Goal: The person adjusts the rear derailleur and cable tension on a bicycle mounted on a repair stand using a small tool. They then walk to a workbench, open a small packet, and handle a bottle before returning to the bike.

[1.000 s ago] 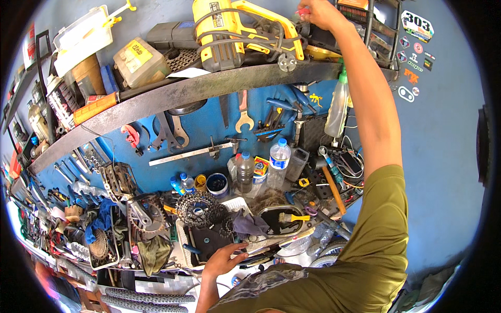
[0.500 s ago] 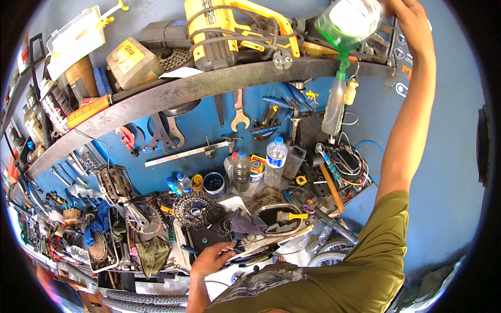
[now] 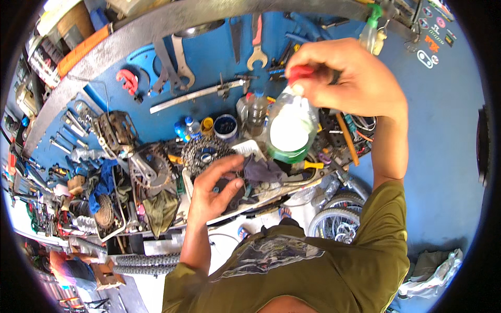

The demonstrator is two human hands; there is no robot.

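Observation:
My right hand (image 3: 349, 78) is closed around the red-and-dark top of a clear bottle (image 3: 294, 128) with a big white label and green liquid at its bottom. The bottle is raised above the workbench. My left hand (image 3: 211, 193) hovers over the bench edge, fingers and thumb apart, with nothing in it. Just beyond it sits a bicycle cassette (image 3: 205, 155), and a dark purple-grey rag (image 3: 265, 170) lies to its right. The bottle hides part of the bench behind it.
Wrenches (image 3: 257, 52) and other tools hang on a blue board under a metal shelf edge (image 3: 151, 26). A green-topped spray bottle (image 3: 368, 34) hangs at right. A crankset (image 3: 151, 167) and a cloth-strewn tool tray (image 3: 107, 229) are at left; bicycle wheels (image 3: 336, 219) stand below the bench.
My right hand has brought the bottle down from the shelf toward me, over the bench. My left hand has lifted slightly from the bench edge and spread its fingers. The view has tilted down.

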